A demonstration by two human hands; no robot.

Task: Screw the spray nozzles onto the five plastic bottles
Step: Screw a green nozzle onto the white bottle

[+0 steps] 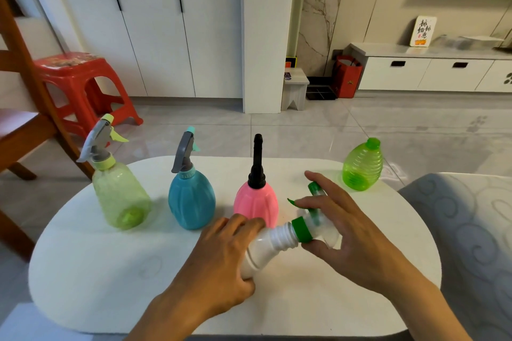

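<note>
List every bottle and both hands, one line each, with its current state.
Light green bottle: upright, trigger nozzle on.
Blue bottle: upright, trigger nozzle on.
Pink bottle: upright, black nozzle on.
Bright green bottle: upright, no spray nozzle.
White bottle: tilted, held off the table.
Green-collared nozzle: at the white bottle's neck.
Left hand: grips the white bottle.
Right hand: holds the nozzle.

A home living room. White cupboards [155, 25] fill the upper left, a low drawer unit [426, 72] the right. A red stool [80, 83] stands on the tiled floor [360, 124].
</note>
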